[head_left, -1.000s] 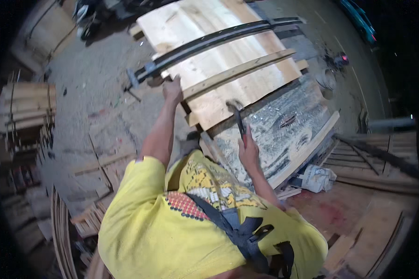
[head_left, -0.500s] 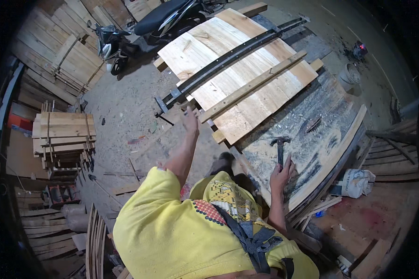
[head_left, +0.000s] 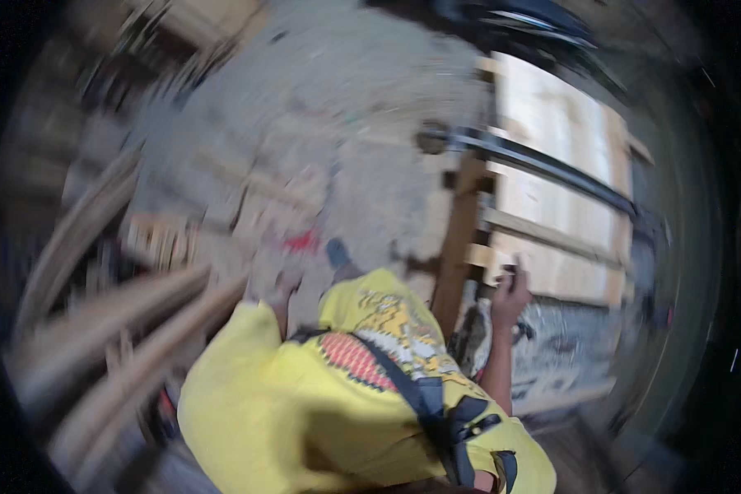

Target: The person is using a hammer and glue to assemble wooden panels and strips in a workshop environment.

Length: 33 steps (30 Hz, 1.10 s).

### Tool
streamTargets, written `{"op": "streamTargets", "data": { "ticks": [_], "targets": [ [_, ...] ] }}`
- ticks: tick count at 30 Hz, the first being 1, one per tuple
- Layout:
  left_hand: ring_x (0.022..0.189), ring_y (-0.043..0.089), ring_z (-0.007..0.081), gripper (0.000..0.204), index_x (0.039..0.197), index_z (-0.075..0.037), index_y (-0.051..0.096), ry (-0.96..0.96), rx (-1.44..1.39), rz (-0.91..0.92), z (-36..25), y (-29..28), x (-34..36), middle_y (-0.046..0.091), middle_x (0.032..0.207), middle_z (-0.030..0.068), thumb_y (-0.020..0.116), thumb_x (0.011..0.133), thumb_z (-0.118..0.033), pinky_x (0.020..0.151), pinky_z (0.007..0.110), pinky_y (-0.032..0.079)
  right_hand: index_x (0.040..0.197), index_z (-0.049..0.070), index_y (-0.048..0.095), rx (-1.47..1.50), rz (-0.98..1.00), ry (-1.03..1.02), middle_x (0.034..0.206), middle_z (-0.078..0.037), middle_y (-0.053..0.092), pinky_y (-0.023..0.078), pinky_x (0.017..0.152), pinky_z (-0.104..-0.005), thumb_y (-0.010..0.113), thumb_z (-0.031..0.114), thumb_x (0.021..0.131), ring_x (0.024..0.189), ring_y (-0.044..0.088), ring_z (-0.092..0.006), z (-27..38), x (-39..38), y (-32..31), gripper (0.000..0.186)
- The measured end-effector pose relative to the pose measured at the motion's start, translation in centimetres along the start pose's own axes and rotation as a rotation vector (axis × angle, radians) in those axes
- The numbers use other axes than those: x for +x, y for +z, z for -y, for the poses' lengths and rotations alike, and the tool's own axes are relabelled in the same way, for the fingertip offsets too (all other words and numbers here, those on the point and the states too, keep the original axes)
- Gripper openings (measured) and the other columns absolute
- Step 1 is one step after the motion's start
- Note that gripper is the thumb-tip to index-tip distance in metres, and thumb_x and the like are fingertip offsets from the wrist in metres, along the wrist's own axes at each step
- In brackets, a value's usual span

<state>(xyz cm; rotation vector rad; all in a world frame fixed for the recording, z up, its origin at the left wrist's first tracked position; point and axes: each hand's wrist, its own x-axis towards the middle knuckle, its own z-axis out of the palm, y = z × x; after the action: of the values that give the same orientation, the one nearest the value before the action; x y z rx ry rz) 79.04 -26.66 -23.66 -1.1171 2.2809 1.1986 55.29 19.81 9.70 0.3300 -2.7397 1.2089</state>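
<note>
My right hand point(head_left: 510, 298) is raised beside the near corner of the wooden panel point(head_left: 543, 193), its fingers looking spread apart though blurred. A small dark shape point(head_left: 523, 332) by my right forearm may be the hammer; the blur hides its form. My left hand point(head_left: 286, 284) hangs low in front of my yellow shirt, over the floor, its fingers smeared by motion. A long dark metal bar clamp point(head_left: 543, 169) lies across the panel, and a wooden batten point(head_left: 552, 235) runs alongside it. Both are away from my left hand.
A sawdust-strewn bench top point(head_left: 564, 350) extends on the near side of the panel. Long wooden boards point(head_left: 148, 346) lean at the left. Stacked timber point(head_left: 160, 239) stands beyond them, a red scrap point(head_left: 302, 241) lies on the floor, and a parked motorbike point(head_left: 543, 25) is at the far right.
The view has swung left and blurred, so the panel and clamp now lie further right. My left hand has drawn back from near the clamp's end toward my body.
</note>
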Motion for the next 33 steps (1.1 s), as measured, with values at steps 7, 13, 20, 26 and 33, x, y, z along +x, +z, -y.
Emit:
{"op": "streamTargets", "data": {
  "ticks": [7,13,20,26,33],
  "targets": [
    [0.084,0.068,0.0404,0.059,0.113,-0.003,0.067,-0.432,-0.226,-0.104,7.3,-3.5,-6.4,0.07,0.087,0.0225,0.056,0.093,-0.057,0.079,0.047,0.054,0.138,0.006,0.058,0.128,0.256,-0.281,0.104,-0.012,0.07,0.052,0.081,-0.0286,0.052,0.001,0.098,0.089,0.066,-0.0174,11.0,10.0,14.6,0.04],
    [0.092,0.067,0.0432,0.056,0.11,0.003,0.065,-0.396,-0.509,-0.54,11.4,-1.6,-5.6,0.068,0.104,0.0238,0.058,0.095,-0.051,0.082,0.046,0.054,0.134,0.008,0.06,0.071,0.967,-0.631,0.099,-0.013,0.068,0.055,0.075,-0.0303,0.054,-0.01,0.088,0.084,0.067,-0.0219,21.6,12.4,27.0,0.049],
    [0.093,0.069,0.0281,0.064,0.13,0.002,0.055,-0.635,-0.935,-0.244,6.6,-1.0,-14.3,0.068,0.11,0.0164,0.064,0.094,-0.051,0.079,0.04,0.055,0.135,0.009,0.059,-0.249,1.363,-0.489,0.105,-0.02,0.069,0.056,0.075,-0.0409,0.063,0.006,0.093,0.087,0.068,-0.0297,18.0,16.0,42.5,0.043],
    [0.106,0.066,0.0335,0.078,0.141,0.0,0.048,-0.805,-1.009,-0.184,2.2,1.2,-13.7,0.064,0.124,0.0228,0.063,0.092,-0.059,0.09,0.042,0.053,0.151,-0.006,0.033,-0.494,1.563,-0.181,0.133,-0.032,0.058,0.048,0.102,-0.0417,0.062,0.05,0.093,0.121,0.061,-0.0399,0.5,12.6,55.9,0.086],
    [0.116,0.062,0.0379,0.088,0.147,-0.001,0.043,-0.549,-0.879,-0.407,-0.1,-2.8,0.5,0.059,0.133,0.027,0.062,0.09,-0.064,0.098,0.044,0.049,0.132,-0.001,0.046,-0.468,1.624,-0.815,0.114,-0.026,0.067,0.051,0.096,-0.0431,0.063,0.052,0.091,0.114,0.063,-0.0381,-14.5,14.4,69.7,0.069]
  ]
}}
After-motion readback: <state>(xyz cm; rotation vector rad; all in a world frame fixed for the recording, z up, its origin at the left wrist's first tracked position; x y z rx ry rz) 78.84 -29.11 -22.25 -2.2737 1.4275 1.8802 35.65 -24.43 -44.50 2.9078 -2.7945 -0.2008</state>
